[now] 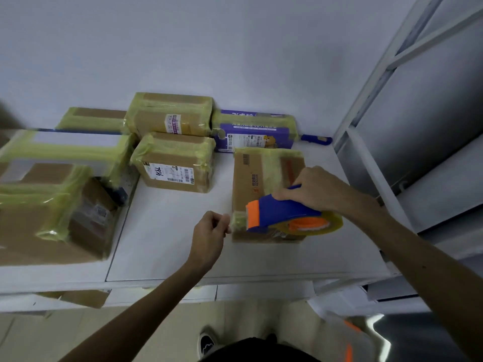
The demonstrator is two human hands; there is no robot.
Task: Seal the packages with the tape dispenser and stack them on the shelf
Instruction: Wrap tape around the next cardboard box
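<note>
A brown cardboard package [251, 178] lies on the white table [170, 244], right of centre, with yellowish tape across its far part. My right hand [313, 189] grips the handle of a blue and orange tape dispenser [282, 212], which sits over the package's near end. The clear tape roll [313, 226] sticks out to the right. My left hand [209, 231] pinches the free end of the tape [239, 220] at the package's near left corner.
Several taped packages crowd the back and left: a labelled brown box [175, 163], another behind it [170, 116], a purple box [253, 131], a large box [52, 210]. A blue-handled tool [316, 139] lies at the back. Metal shelving [418, 113] stands on the right.
</note>
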